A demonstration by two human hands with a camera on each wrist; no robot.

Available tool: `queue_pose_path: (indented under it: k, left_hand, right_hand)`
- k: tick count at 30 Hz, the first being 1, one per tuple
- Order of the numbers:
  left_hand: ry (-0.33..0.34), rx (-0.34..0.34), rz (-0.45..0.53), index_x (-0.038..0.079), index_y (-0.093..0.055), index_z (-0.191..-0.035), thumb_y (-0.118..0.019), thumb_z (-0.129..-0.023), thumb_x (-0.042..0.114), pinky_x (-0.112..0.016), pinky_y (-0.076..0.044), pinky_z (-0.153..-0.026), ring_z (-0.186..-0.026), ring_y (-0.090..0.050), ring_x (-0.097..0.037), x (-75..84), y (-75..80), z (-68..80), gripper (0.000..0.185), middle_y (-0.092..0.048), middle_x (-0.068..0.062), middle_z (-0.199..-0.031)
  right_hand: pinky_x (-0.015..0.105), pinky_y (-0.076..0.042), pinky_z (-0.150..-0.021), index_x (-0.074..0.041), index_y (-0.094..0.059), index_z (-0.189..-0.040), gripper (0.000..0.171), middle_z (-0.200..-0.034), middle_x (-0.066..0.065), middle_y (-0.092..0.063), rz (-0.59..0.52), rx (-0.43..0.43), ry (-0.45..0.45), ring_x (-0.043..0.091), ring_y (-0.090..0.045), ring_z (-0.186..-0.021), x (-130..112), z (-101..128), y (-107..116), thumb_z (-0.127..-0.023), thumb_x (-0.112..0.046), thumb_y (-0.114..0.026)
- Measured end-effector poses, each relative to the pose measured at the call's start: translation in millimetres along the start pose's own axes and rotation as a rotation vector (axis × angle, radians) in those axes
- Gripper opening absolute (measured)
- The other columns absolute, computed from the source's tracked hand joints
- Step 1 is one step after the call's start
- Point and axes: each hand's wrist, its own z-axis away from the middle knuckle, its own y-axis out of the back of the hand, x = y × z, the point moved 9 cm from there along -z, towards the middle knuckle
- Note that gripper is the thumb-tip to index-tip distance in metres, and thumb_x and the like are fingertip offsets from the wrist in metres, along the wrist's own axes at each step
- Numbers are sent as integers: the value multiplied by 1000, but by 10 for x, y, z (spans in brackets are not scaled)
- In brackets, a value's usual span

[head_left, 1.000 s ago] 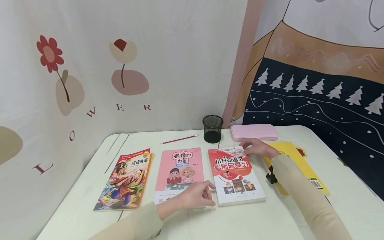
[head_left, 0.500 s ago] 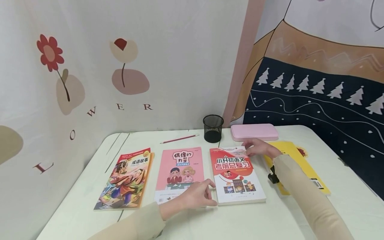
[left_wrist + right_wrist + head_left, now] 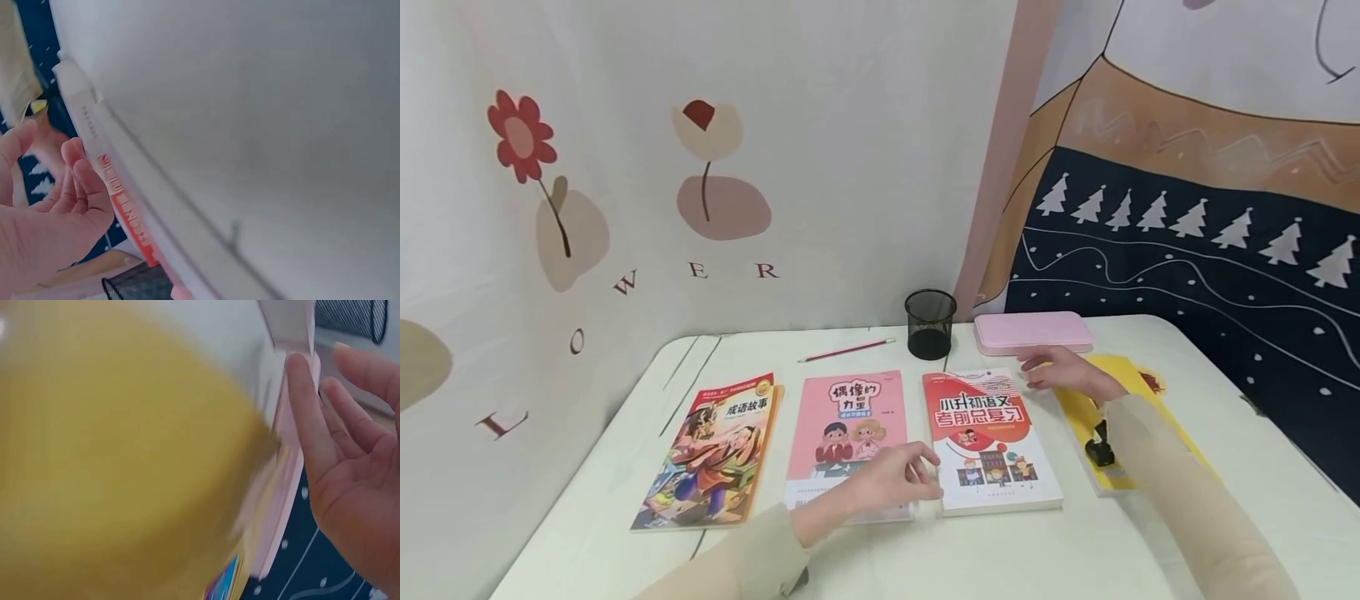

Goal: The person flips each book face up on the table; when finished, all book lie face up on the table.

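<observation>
A thick red and white book [image 3: 996, 467] lies flat, its cover up. Beside its left edge is my left hand [image 3: 895, 479], above the lower right part of a pink book [image 3: 842, 417]; its fingers bend loosely around nothing. In the left wrist view, the fingertips are close to the spine of the red and white book [image 3: 128, 212]; whether they touch cannot be told. My right hand [image 3: 1067, 373] hovers by that book's upper right corner, over the top of a yellow book [image 3: 1078, 417], its fingers [image 3: 306, 412] extended and holding nothing. The right sleeve hides part of the yellow book.
An orange-edged storybook [image 3: 707, 458] lies at the left. Along the back of the table [image 3: 737, 354] are a red pencil [image 3: 846, 350], a black mesh pen cup [image 3: 930, 325] and a pink pencil case [image 3: 1033, 332]. Printed curtains hang behind.
My right hand has moved right, away from the red and white book's upper right corner. My left hand has stayed nearly in place. The books lie where they were.
</observation>
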Motion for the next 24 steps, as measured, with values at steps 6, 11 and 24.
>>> queue_pose_path:
  k: [6,11,24]
  left_hand:
    - [-79,32,65,10,-60,-103,-68,-77,22,-21,-46,-64,-74,-53,-9,173,58,-119,30,-57,8,-80]
    - [-114,-6,139,7,-60,-106,-66,-80,22,-21,-46,-68,-80,-53,-7,266,-32,-244,31,-58,7,-87]
    - [-64,-155,217,11,-60,-107,-62,-83,23,-22,-44,-72,-86,-52,-4,395,-362,-545,28,-58,10,-97]
  right_hand:
    - [34,-45,-82,3,-40,-125,46,-114,21,-45,-22,115,-47,27,-53,-90,234,160,348,-86,-16,-56]
    - [42,-38,-90,1,-37,-128,46,-120,22,-41,-63,162,-106,33,-47,-99,413,327,560,-90,-20,-51]
    - [47,-31,-95,6,-27,-132,54,-129,29,-30,-122,255,-230,37,-36,-105,838,537,849,-91,-23,-47]
